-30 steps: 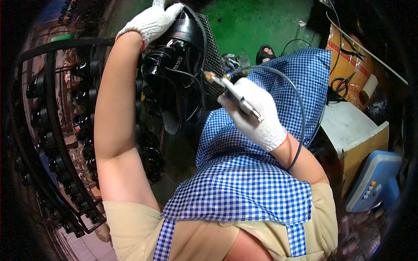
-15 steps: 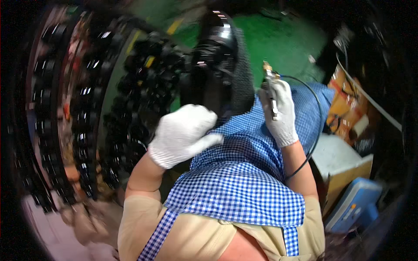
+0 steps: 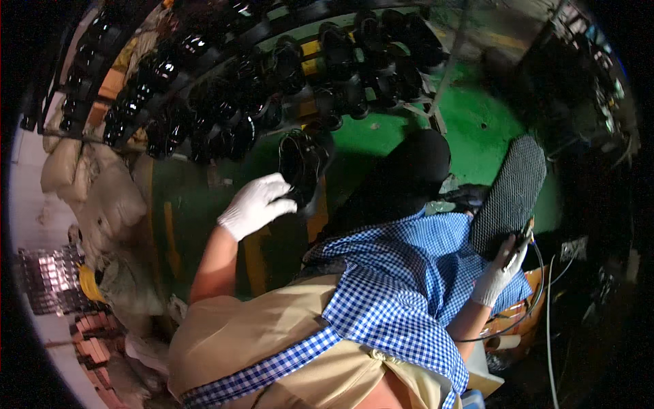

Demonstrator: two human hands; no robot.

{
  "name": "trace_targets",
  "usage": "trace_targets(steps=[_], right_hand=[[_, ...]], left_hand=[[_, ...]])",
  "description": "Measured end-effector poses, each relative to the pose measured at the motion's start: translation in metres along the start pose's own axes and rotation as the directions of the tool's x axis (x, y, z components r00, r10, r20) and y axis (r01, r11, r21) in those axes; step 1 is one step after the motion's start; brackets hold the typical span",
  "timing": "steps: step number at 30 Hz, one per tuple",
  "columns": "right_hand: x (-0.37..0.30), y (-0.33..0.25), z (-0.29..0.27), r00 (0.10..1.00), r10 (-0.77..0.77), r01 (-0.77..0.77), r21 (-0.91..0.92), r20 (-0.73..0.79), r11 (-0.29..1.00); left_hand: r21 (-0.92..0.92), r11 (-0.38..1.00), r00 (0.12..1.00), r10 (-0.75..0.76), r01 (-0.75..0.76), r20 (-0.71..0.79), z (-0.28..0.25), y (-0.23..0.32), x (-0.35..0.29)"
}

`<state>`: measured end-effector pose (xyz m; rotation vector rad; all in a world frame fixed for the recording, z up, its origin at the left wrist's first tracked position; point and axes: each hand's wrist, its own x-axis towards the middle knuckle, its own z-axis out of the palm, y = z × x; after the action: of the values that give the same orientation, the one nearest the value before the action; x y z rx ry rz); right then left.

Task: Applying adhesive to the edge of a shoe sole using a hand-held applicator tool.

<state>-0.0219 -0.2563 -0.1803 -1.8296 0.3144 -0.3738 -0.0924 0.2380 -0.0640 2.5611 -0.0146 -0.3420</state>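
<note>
My left hand (image 3: pixel 255 206), in a white knit glove, reaches out to the left with fingers and thumb closed on the near end of a black shoe (image 3: pixel 297 163). The shoe's opening faces up, and the part inside my grip is hidden. Over at the right, my gloved right hand (image 3: pixel 503 269) is closed around a small metal air gun (image 3: pixel 524 240) with a brass tip and a thin dark hose (image 3: pixel 541 286). Just beyond that hand rises a long, rounded pad (image 3: pixel 511 198) with a grey textured face, standing by my aproned lap.
Racks of black shoes (image 3: pixel 334 51) curve across the far side and left. Pale sacks (image 3: pixel 112 198) are piled at the left wall. A cardboard box (image 3: pixel 521 300) stands low at the right. The floor (image 3: pixel 470 102) is green with yellow marks.
My body has turned left toward the racks. The shiny black shoe beside the textured pad is gone from there. My left hand has moved away from the pad; my right still holds the air gun.
</note>
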Motion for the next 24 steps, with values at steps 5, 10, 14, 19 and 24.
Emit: trace_targets(steps=[5, 10, 14, 19, 24], right_hand=[[0.005, -0.023, -0.012, 0.998, -0.048, 0.038, -0.263, -0.034, 0.964], [-0.002, -0.026, -0.025, 0.996, -0.077, 0.059, -0.338, -0.042, 0.939], [-0.004, -0.011, -0.039, 0.987, -0.149, 0.111, -0.405, -0.063, 0.907], [-0.008, -0.009, -0.043, 0.973, -0.196, 0.127, -0.433, -0.118, 0.892], [-0.012, -0.018, -0.036, 0.969, -0.193, 0.104, -0.456, -0.154, 0.884]], left_hand=[[0.123, 0.977, 0.961, -0.143, 0.176, -0.237, 0.042, -0.098, 0.067], [0.205, 0.960, 0.922, -0.103, 0.190, -0.373, 0.030, -0.175, 0.147], [0.155, 0.950, 0.850, -0.161, 0.272, -0.502, 0.019, -0.202, 0.186], [0.045, 0.898, 0.644, -0.278, 0.438, -0.713, 0.018, -0.229, 0.199], [0.141, 0.675, 0.567, -0.467, 0.725, -0.678, 0.023, -0.287, 0.200]])
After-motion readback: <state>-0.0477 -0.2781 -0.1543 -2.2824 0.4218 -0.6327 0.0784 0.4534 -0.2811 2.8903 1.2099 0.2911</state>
